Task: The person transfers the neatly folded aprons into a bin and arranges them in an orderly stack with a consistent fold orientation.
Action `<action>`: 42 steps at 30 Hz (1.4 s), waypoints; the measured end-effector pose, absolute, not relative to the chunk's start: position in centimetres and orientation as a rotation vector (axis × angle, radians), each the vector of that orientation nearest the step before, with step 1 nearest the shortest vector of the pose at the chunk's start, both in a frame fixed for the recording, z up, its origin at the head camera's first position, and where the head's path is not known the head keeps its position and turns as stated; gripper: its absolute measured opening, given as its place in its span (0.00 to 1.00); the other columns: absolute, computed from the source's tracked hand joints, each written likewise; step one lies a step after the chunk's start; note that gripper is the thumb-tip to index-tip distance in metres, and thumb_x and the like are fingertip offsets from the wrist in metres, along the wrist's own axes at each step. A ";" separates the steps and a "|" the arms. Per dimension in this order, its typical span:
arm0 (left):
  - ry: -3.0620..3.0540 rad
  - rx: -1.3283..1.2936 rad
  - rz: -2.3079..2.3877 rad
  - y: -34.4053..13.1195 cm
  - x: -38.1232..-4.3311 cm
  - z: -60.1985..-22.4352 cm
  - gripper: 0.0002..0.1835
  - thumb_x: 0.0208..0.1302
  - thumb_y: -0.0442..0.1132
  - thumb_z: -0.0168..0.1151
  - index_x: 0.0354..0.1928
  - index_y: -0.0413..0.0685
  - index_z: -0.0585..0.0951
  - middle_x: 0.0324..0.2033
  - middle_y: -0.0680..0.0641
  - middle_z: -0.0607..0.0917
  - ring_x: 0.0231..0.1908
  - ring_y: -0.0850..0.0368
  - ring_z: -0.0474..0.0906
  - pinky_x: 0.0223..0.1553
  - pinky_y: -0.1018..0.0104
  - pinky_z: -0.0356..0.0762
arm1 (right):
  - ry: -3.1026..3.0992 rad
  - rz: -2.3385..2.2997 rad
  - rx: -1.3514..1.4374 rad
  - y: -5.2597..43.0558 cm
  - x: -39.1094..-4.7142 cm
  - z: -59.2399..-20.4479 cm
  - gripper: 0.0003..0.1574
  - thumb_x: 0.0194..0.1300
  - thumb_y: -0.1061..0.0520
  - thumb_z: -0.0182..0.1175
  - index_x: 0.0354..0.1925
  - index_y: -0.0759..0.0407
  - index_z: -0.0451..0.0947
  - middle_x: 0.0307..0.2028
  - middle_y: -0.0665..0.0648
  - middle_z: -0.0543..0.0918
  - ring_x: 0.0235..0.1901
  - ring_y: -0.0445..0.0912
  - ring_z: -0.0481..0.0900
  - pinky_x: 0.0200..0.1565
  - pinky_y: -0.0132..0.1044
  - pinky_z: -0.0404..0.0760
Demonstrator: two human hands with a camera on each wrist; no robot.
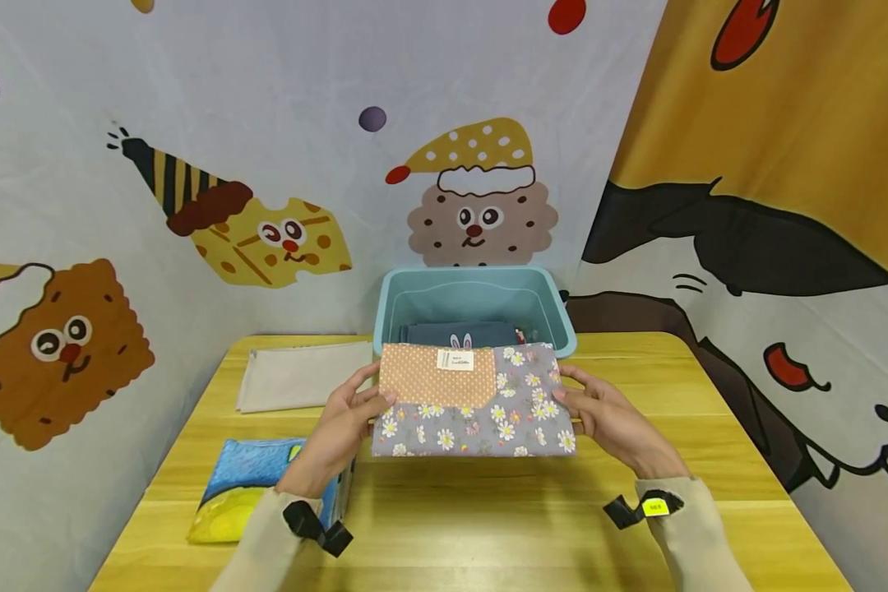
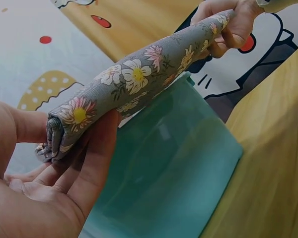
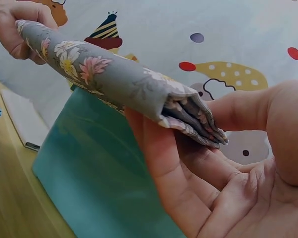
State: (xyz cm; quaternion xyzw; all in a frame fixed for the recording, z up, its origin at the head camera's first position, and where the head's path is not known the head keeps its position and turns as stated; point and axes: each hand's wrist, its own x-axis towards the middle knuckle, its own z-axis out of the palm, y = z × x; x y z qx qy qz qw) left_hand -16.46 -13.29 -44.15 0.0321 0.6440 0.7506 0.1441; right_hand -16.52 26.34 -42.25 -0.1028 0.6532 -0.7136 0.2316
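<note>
Hands (image 1: 340,427) (image 1: 612,415) grip floral cloth (image 1: 474,415), partly hiding teal bin (image 1: 466,292), w/ beige cloth (image 1: 299,376) & blue-yellow bundle (image 1: 247,467) to L.

Head view looks forward and down at the folded floral cloth (image 1: 481,423) from its near side, farthest off. Left wrist view sits close at the cloth's left end, facing along it rightward; right wrist view mirrors that from the right end, both sharing the teal bin (image 2: 164,163) behind the cloth.
</note>
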 end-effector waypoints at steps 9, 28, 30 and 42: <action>1.876 0.061 2.144 -13.4 -17.9 -42.9 0.36 0.74 0.41 0.63 0.79 0.59 0.60 0.52 0.54 0.86 0.38 0.62 0.78 0.39 0.66 0.75 | 1.831 -1.980 -0.248 25.9 -17.7 -41.3 0.44 0.80 0.54 0.53 0.79 0.65 0.41 0.47 0.51 0.86 0.41 0.44 0.90 0.44 0.41 0.89; 1.955 0.040 2.120 -13.3 -21.1 -40.8 0.35 0.74 0.43 0.63 0.78 0.61 0.61 0.55 0.52 0.82 0.31 0.63 0.72 0.34 0.67 0.73 | 1.893 -1.980 -0.232 25.6 -20.8 -39.3 0.39 0.80 0.51 0.53 0.77 0.60 0.49 0.48 0.52 0.84 0.42 0.43 0.89 0.43 0.39 0.89; 1.968 0.036 2.116 -13.3 -21.5 -40.7 0.35 0.74 0.43 0.63 0.78 0.61 0.61 0.53 0.51 0.82 0.32 0.62 0.72 0.35 0.67 0.73 | 1.892 -1.982 -0.231 25.5 -21.1 -39.1 0.39 0.80 0.51 0.53 0.78 0.60 0.49 0.49 0.52 0.84 0.43 0.44 0.89 0.44 0.39 0.89; 1.984 0.081 2.115 -13.2 -24.1 -39.9 0.36 0.75 0.41 0.61 0.79 0.56 0.59 0.58 0.44 0.82 0.40 0.60 0.83 0.41 0.65 0.82 | 1.903 -1.990 -0.193 25.1 -23.6 -38.4 0.35 0.81 0.53 0.51 0.77 0.59 0.52 0.46 0.52 0.85 0.38 0.43 0.90 0.41 0.38 0.89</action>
